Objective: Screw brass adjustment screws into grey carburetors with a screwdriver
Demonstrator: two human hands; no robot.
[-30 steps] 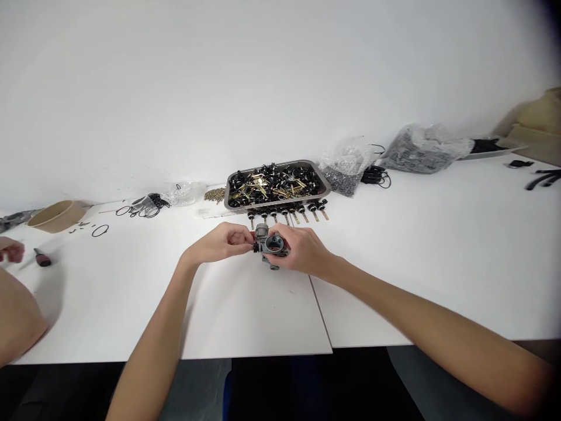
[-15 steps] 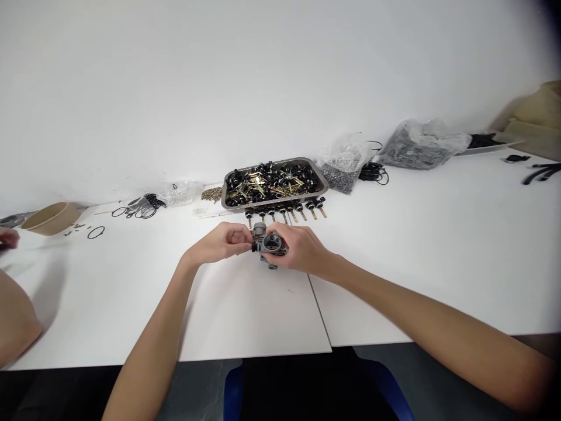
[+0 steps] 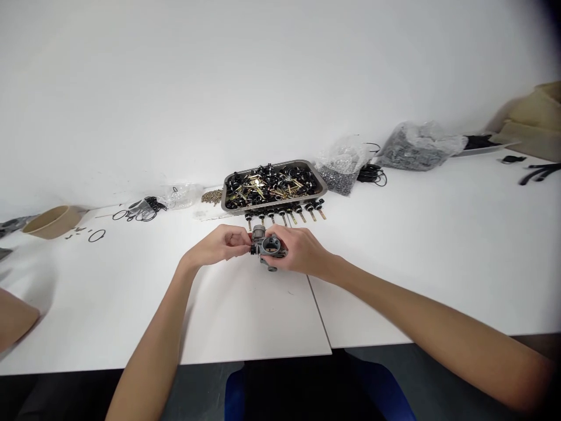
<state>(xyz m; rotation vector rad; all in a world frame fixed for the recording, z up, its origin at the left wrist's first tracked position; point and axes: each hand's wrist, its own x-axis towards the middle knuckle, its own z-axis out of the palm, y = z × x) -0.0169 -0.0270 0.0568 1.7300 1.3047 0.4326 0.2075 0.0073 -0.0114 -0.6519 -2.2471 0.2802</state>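
A grey metal carburetor (image 3: 272, 245) is held just above the white table, its round bore facing me. My right hand (image 3: 297, 248) is closed around its right side, thumb below and fingers on top. At the carburetor's left side, my left hand (image 3: 225, 242) is closed, its fingertips pinched at a small black knob (image 3: 253, 249). Those fingertips partly cover the knob. Beyond the carburetor lies a row of black-capped parts with brass stems (image 3: 293, 215), along the front of a metal tray (image 3: 324, 188) heaped with similar pieces.
Brass bits (image 3: 212, 196) are piled left of the tray. Plastic bags of small parts (image 3: 342, 169) and black rings (image 3: 372, 174) lie to its right. Further left are black rings (image 3: 144, 209) and a tan bowl (image 3: 52, 222). Another person's arm (image 3: 17, 318) rests at the left edge.
My hands stay on the carburetor with almost no shift. The other person's hand at the far left has gone out of view and their arm has drawn back.
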